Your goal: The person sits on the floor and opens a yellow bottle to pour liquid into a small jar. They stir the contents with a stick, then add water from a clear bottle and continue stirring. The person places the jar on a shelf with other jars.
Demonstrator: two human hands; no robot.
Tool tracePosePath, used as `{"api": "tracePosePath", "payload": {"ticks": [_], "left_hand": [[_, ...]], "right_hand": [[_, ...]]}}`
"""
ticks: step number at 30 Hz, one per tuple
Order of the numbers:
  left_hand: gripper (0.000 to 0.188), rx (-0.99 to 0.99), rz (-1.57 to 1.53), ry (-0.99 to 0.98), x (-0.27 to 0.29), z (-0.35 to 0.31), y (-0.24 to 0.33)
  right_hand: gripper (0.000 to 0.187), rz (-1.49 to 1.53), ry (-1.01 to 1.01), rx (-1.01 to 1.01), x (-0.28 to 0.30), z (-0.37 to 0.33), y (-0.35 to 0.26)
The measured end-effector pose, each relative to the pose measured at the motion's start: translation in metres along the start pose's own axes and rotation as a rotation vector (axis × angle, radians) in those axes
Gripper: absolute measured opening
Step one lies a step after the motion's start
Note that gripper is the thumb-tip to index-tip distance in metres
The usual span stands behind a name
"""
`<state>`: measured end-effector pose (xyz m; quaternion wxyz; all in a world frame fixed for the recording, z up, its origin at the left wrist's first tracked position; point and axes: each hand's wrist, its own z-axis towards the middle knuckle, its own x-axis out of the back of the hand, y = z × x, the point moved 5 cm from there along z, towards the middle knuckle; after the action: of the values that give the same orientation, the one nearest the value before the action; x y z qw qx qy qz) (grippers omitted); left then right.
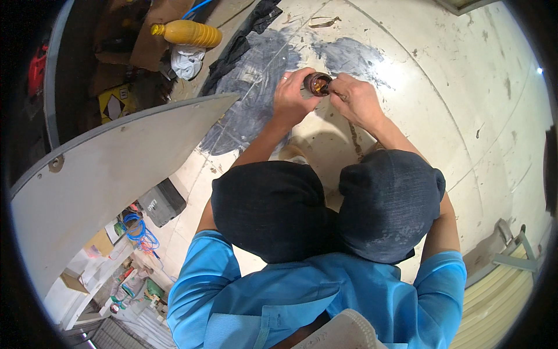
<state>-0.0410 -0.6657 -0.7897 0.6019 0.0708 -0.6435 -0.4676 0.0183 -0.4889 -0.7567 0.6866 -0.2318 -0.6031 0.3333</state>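
Observation:
Above the floor, just ahead of my knees, is a small round dark reddish-brown piece (312, 85), hollow, with a copper-orange inside. My left hand (290, 100) is closed around its left side, with the thumb near its lower edge. On the opposite side, my right hand (357, 100) has its fingers pinched together at the rim. Something small and dark shows at these fingertips, but its kind is hidden. The hands nearly meet at the piece, and both forearms pass outside my bent knees.
A pale metal door panel (125, 148) juts in from the left. Beyond it are a yellow bottle (189, 34), a white bag (187, 61) and black cloth (232, 55). Dark grey smears (247, 84) mark the floor. A dark case (163, 202) and blue hose (134, 225) lie lower left.

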Motion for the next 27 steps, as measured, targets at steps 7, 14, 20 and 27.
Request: {"api": "tracePosePath", "payload": {"ticks": [7, 14, 20, 27], "left_hand": [[0.06, -0.033, -0.005, 0.036, 0.0033, 0.0006, 0.0023], [0.059, -0.045, -0.009, 0.043, 0.0043, 0.0008, 0.0038], [0.06, -0.039, -0.002, 0.039, 0.0034, 0.0, 0.0042], [0.062, -0.033, -0.007, 0.025, 0.0023, -0.0012, 0.0045]], "right_hand": [[0.012, 0.068, -0.001, -0.047, -0.0001, -0.0028, -0.002], [0.014, 0.05, -0.069, -0.058, -0.0019, -0.0031, 0.0], [0.013, -0.031, -0.069, -0.07, -0.0027, -0.0058, 0.002], [0.011, 0.021, -0.009, -0.088, -0.0011, -0.0087, 0.0011]]}}
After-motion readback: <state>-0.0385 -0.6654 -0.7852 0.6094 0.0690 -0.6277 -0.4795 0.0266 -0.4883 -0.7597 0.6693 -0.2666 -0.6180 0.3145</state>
